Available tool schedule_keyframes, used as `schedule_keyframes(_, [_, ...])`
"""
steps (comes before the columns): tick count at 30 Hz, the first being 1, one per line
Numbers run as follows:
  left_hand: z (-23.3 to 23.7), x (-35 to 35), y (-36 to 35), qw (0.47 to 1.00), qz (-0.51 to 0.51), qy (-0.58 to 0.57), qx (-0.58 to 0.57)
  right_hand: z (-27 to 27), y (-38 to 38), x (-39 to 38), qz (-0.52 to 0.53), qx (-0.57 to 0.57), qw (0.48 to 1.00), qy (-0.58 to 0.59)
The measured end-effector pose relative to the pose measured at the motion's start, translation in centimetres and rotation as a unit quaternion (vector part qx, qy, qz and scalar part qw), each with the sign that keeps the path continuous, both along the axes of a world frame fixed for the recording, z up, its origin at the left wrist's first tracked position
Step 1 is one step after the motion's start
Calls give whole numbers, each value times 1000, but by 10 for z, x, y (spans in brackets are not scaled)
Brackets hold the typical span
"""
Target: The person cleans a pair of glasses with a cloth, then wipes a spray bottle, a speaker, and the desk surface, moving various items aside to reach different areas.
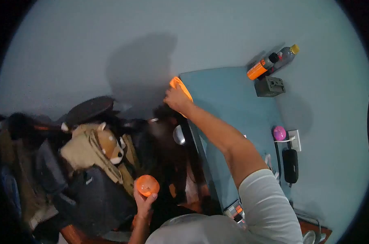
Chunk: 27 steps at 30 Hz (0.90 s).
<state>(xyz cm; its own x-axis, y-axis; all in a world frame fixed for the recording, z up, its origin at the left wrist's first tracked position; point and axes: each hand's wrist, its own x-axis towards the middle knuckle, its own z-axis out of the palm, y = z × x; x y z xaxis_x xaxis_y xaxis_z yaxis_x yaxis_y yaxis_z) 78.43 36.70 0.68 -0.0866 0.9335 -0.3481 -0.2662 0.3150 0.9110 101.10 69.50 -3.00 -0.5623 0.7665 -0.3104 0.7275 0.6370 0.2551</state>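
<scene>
My right hand [177, 99] reaches out to the far left corner of a blue-green tabletop [221, 93], its fingers closed on an orange cloth [179, 84]. The cloth lies along the corner edge, and part of it is covered by the hand. Lower down, close to my body, my left hand [143, 202] is wrapped round a round orange container [147, 185], seen from above. I cannot tell what kind of container it is.
Left of the table are a dark bag [99, 199] and a plush dog [110, 148] in tan cloth. Along the right wall stand an orange bottle [257, 70], a yellow-capped bottle [286, 56], a metal box [269, 86], a pink ball [279, 133] and a black case [290, 166].
</scene>
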Motion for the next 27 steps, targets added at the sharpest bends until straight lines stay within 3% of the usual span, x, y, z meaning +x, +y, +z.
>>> schedule_keyframes(1, [-1, 3, 11, 1000, -5, 22, -11, 1, 10, 8, -11, -2, 1000, 4])
schedule_keyframes(3, [-9, 9, 30, 999, -25, 16, -12, 4, 26, 28, -5, 53, 946, 319])
schedule_keyframes(4, [-12, 13, 40, 999, -33, 5, -13, 4, 27, 40, -17, 55, 946, 319])
schedule_keyframes(6, [-18, 24, 57, 999, -42, 2, -11, 4, 16, 58, 41, 86, 869, 486])
schedule_keyframes(9, [-21, 36, 80, 998, -67, 3, -6, 7, 13, 71, -19, 37, 870, 492])
schedule_keyframes(11, [-21, 39, 89, 996, -91, 6, -7, 0, 15, 84, -3, 60, 860, 507])
schedule_keyframes(13, [-25, 39, 93, 996, -90, -5, 8, 17, 12, 97, -42, 44, 903, 425])
schedule_keyframes(15, [-28, 34, 94, 997, -78, 6, 6, 38, 8, 114, -244, -115, 768, 581])
schedule_keyframes(16, [-28, 30, 93, 998, -62, 13, 7, 11, 9, 138, -185, 67, 849, 491])
schedule_keyframes(17, [-28, 26, 93, 998, -60, 12, 5, -14, 10, 168, -115, 245, 886, 376])
schedule_keyframes(19, [-26, 19, 91, 999, -51, -12, 2, -1, 4, 217, -139, 306, 911, 239])
schedule_keyframes(22, [-32, 15, 83, 1000, -28, -6, -8, 24, -14, 242, -193, 310, 910, 196])
schedule_keyframes(24, [-25, 19, 80, 999, -43, 0, -10, 21, -24, 243, -253, 354, 874, 216])
schedule_keyframes(26, [-20, 26, 76, 998, -61, 4, -1, 12, -42, 213, -418, 212, 765, 441])
schedule_keyframes(27, [-20, 29, 73, 997, -69, 13, 12, 12, -56, 190, -418, 178, 753, 477])
